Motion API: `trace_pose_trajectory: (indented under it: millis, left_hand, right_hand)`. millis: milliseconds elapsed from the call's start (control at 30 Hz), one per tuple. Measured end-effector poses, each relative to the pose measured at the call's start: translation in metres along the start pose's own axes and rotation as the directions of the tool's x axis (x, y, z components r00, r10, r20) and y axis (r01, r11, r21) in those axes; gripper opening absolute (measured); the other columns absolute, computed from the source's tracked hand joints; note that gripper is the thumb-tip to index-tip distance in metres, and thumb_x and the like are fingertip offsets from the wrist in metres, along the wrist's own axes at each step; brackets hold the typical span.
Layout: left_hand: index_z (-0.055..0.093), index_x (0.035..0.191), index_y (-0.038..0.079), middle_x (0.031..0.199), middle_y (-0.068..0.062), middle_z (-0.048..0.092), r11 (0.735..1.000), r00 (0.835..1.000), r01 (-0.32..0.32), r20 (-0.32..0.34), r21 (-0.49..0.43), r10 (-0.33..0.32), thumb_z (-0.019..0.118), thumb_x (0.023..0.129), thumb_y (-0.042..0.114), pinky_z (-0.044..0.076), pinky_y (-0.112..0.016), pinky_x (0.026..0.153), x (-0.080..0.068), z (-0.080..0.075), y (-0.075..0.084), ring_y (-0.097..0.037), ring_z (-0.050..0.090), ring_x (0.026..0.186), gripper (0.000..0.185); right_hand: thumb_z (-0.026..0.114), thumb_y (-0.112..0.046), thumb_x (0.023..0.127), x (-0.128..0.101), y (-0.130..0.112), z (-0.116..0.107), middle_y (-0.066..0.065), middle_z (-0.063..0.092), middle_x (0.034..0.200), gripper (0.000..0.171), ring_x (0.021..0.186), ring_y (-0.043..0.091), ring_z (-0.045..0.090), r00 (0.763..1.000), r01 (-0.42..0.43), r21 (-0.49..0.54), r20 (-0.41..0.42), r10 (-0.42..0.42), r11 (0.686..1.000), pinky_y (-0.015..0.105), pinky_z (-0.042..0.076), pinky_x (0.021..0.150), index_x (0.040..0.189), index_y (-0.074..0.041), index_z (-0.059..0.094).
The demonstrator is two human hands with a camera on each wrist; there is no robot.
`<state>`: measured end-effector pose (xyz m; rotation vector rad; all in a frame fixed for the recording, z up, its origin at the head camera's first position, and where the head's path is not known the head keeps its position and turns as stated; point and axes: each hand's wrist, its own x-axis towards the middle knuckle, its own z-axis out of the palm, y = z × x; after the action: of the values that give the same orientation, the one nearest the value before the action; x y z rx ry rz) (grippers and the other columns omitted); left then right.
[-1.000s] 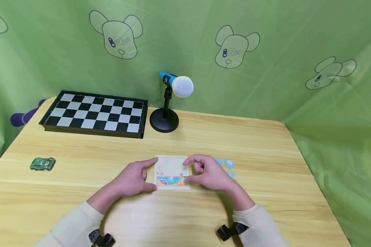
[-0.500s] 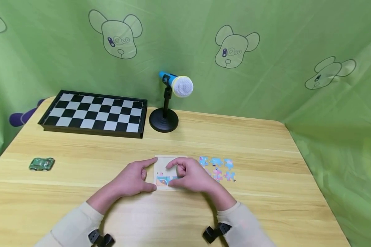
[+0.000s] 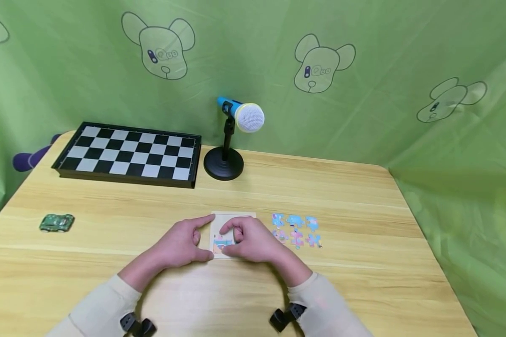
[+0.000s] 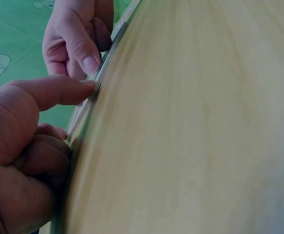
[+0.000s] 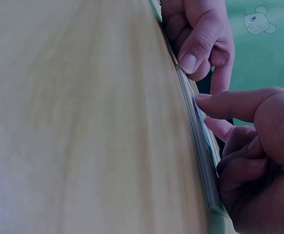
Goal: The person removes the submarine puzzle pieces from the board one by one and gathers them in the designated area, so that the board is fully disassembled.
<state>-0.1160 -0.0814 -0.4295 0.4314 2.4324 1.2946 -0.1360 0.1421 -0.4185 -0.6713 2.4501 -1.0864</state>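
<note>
Right hand [image 3: 253, 243] has slid left across the puzzle tray [image 3: 232, 219] since a second ago, uncovering the loose pieces [image 3: 296, 230] it was hiding.

Now, left to right. Far left sits a toy car [image 3: 57, 223], well apart from the action, with a chessboard [image 3: 128, 154] and a microphone [image 3: 241, 116] at the back of the table [image 3: 362, 196]. Left hand [image 3: 181, 243] steadies the tray's left edge, forefinger straight along it, thumb at the near corner, other fingers curled under. Right hand lies over the tray's middle, fingers bent, thumb and forefinger pressing down on the bottom row; whether they pinch a piece I cannot tell. The right wrist view shows its forefinger tip [image 5: 202, 103] on the tray's face.

Progress, as I judge it: only the bottom strip looks filled, the upper tray is bare, and six or so pieces wait just right of it. Early days, most of it left.
</note>
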Motion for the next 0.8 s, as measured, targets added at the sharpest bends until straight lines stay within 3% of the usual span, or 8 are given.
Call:
trace_pose_trajectory:
  millis: [367,800]
  left_hand:
    - [0.046,0.149,0.007,0.052,0.005,0.038,1.0,1.0,-0.015,-0.004,-0.002,0.015,0.089,0.072,0.018,0.031,-0.027,0.046,0.0009,0.0004,-0.0003,-0.009,0.033,0.044,0.089]
    - [0.045,0.15,0.005,0.051,0.005,0.038,1.0,1.0,-0.019,-0.008,-0.013,0.019,0.089,0.071,0.017,0.03,-0.026,0.045,0.0007,0.0016,-0.0015,-0.009,0.033,0.044,0.091]
  right_hand:
    - [0.082,-0.01,0.081,-0.0008,-0.007,-0.0001,-0.006,0.035,0.055,0.025,0.048,0.008,0.034,0.999,-0.033,0.015,0.007,0.033,0.999,0.027,0.038,0.057,0.103,-0.014,0.069]
    - [0.082,-0.003,0.081,-0.0006,-0.0032,0.0012,-0.004,0.031,0.058,0.027,0.052,0.009,0.031,1.0,0.022,0.113,-0.013,-0.021,0.993,0.027,0.035,0.06,0.099,-0.015,0.066]
